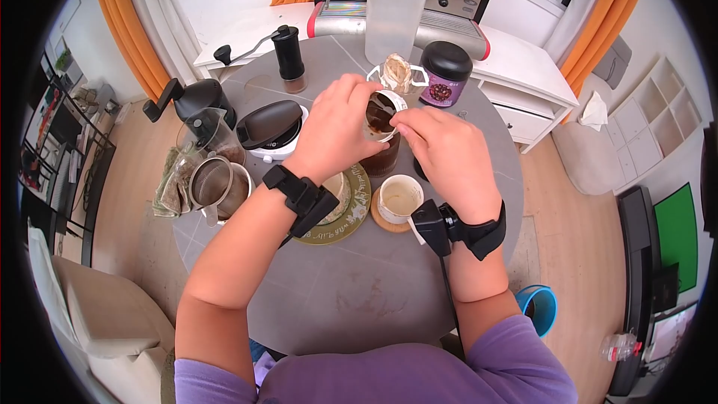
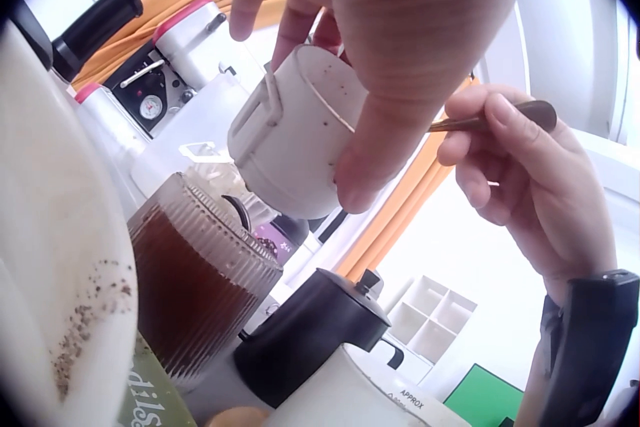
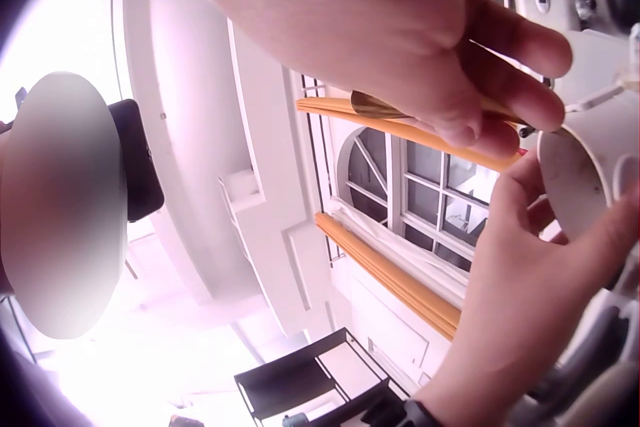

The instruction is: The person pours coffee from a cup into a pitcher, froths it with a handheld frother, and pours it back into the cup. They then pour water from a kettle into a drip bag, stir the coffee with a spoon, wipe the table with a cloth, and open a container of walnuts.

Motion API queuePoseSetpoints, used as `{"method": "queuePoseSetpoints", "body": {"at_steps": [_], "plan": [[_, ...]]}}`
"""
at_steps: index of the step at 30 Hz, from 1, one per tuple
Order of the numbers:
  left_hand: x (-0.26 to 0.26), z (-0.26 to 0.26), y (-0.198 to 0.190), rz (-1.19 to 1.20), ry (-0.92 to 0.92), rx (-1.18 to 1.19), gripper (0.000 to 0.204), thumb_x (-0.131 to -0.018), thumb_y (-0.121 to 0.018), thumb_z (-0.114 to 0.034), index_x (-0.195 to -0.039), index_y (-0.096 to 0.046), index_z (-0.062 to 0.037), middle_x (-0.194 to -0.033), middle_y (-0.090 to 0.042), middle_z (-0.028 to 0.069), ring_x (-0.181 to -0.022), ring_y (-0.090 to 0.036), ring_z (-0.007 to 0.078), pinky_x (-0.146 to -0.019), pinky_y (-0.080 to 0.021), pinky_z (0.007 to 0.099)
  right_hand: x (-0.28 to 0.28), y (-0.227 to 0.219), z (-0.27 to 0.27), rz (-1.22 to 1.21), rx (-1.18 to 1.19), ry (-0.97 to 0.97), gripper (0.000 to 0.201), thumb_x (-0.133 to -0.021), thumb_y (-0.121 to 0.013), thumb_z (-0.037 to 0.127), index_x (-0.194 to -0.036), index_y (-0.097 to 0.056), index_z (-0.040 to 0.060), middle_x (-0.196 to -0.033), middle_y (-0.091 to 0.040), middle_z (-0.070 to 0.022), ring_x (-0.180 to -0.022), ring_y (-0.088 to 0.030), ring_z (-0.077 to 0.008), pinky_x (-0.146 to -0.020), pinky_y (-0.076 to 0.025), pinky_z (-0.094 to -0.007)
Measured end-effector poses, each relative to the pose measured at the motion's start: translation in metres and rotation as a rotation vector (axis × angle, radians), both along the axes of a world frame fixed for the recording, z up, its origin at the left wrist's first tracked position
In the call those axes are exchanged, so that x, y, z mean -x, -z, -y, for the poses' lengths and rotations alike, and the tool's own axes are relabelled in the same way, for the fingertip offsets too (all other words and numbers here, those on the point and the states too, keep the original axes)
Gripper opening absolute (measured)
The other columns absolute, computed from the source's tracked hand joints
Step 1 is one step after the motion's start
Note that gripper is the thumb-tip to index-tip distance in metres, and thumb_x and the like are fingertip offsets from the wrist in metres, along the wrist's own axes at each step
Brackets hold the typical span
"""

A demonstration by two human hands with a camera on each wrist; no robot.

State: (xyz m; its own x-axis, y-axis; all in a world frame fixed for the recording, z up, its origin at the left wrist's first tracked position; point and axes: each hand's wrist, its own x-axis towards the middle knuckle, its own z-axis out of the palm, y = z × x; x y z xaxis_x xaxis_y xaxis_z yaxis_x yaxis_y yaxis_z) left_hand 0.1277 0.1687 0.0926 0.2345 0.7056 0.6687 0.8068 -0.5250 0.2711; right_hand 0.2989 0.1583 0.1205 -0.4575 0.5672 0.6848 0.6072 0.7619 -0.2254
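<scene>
My left hand grips a white cup and tilts it above a ribbed glass of red-brown liquid. Dark brown contents show inside the cup in the head view. My right hand pinches the thin handle of a spoon, its broad brown end sticking out behind the fingers. The other end points into the cup's mouth and is hidden there. Below the hands, a white cup with a pale inside stands on a round wooden coaster.
A green plate lies below the left wrist. Left stand a hand grinder, a metal strainer and a glass jug. Behind are a paper filter, a black-lidded jar, a clear pitcher and an espresso machine.
</scene>
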Motion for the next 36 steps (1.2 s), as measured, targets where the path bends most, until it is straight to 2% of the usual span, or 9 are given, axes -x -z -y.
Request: {"method": "queuePoseSetpoints", "body": {"at_steps": [20, 29, 36], "plan": [[0.000, 0.001, -0.005, -0.068, 0.026, -0.097, 0.065, -0.053, -0.076, -0.008, -0.110, -0.046, -0.0056, -0.104, -0.046, 0.0116, -0.099, -0.048, 0.0289, -0.084, -0.041, 0.0356, -0.005, -0.011, 0.008, -0.051, 0.023, -0.015, 0.006, -0.077, -0.059, 0.013, -0.082, -0.059, 0.0097, -0.069, -0.056, -0.0064, -0.066, -0.056, -0.0242, -0.057, -0.045, -0.0335], [0.000, 0.000, -0.010, -0.075, 0.071, -0.128, 0.069, -0.055, -0.071, -0.005, -0.118, -0.042, -0.0047, -0.107, -0.047, 0.0119, -0.100, -0.047, 0.0290, -0.088, -0.040, 0.0360, -0.007, -0.010, 0.005, -0.044, 0.018, 0.011, 0.007, -0.078, -0.058, 0.013, -0.083, -0.059, 0.0093, -0.070, -0.056, -0.0066, -0.067, -0.057, -0.0251, -0.058, -0.046, -0.0344], [0.002, 0.000, -0.010, -0.051, 0.116, -0.074, 0.074, -0.055, -0.068, 0.002, -0.122, -0.038, -0.0048, -0.112, -0.045, 0.0144, -0.105, -0.044, 0.0313, -0.090, -0.039, 0.0358, -0.009, -0.012, 0.006, -0.051, 0.115, 0.038, 0.010, -0.081, -0.055, 0.016, -0.085, -0.061, 0.0092, -0.077, -0.060, -0.0071, -0.071, -0.058, -0.0268, -0.060, -0.046, -0.0361]]}}
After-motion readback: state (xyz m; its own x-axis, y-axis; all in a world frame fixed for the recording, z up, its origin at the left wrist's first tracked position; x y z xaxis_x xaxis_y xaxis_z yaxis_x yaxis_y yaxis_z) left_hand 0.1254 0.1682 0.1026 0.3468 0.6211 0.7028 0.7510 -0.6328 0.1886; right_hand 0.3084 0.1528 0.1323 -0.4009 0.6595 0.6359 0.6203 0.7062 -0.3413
